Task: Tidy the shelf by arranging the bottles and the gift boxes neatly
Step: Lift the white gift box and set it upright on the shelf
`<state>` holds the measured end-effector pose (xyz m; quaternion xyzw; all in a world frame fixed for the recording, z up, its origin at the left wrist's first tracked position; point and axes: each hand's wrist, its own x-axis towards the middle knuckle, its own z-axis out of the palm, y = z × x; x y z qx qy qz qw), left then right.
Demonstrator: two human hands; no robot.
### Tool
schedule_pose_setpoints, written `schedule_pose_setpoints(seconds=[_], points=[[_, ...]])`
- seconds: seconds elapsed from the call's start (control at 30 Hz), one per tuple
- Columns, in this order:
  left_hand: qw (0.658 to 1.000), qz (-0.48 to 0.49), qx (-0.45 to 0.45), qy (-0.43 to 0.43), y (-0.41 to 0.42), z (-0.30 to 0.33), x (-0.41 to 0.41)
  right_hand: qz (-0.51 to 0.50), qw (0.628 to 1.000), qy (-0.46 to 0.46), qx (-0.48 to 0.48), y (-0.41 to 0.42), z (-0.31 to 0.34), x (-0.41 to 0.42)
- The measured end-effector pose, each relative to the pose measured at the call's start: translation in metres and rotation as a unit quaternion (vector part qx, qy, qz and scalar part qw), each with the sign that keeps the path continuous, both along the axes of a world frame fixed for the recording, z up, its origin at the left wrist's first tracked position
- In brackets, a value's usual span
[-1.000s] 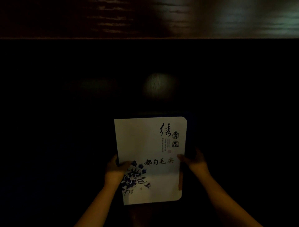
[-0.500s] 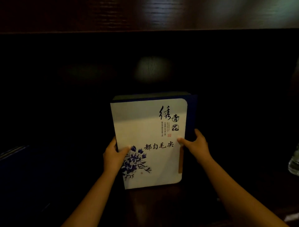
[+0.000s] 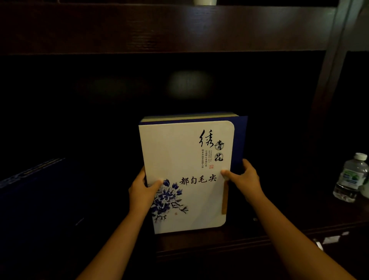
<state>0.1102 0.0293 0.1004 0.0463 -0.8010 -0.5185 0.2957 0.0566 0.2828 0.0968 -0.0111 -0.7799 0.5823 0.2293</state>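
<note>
A white and blue gift box (image 3: 179, 151) with black calligraphy and a blue flower print stands upright on the dark wooden shelf (image 3: 279, 227), at the middle. My left hand (image 3: 142, 191) grips its left edge with the thumb on the front face. My right hand (image 3: 244, 179) grips its right edge the same way. A clear plastic water bottle (image 3: 351, 177) with a white cap stands upright on the shelf at the far right, apart from the box.
A dark blue box (image 3: 40, 199) lies at the left, barely visible in shadow. A shelf board (image 3: 159, 28) runs overhead with a white object (image 3: 205, 2) on it. An upright post (image 3: 331, 60) divides the shelf at the right. The back is dark.
The gift box has risen in the view and now shows its blue top edge, both hands still on it. The view has widened, and the bottle at the right has come into sight.
</note>
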Motion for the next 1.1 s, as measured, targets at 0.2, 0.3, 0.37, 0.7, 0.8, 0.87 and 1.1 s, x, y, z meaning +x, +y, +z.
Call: schedule_pose_setpoints(seconds=[0.2,0.3,0.37,0.7,0.8,0.87,1.1], points=[[1.000,0.005,-0.003,0.000,0.004,-0.003,0.011,0.021,1.000,0.010,0.003,0.004,-0.002,0.013],[1.000,0.008,-0.002,-0.002,0.004,-0.005,0.011,0.022,1.000,0.011,0.000,0.003,-0.002,0.014],[1.000,0.010,0.001,-0.002,0.004,-0.006,0.011,0.025,1.000,0.012,-0.005,0.001,-0.004,0.013],[0.998,0.037,0.020,-0.037,0.006,-0.002,0.013,0.027,0.999,0.019,-0.021,0.002,-0.009,0.005],[0.998,0.035,0.023,-0.042,0.006,0.001,0.017,0.029,0.999,0.031,-0.011,0.004,-0.013,0.005],[0.998,0.018,0.031,-0.049,0.000,-0.001,0.021,0.034,0.999,0.038,-0.005,0.010,-0.019,0.006],[0.994,0.009,0.085,-0.074,-0.059,-0.020,0.055,-0.018,0.997,0.071,-0.013,0.014,-0.048,0.033]])
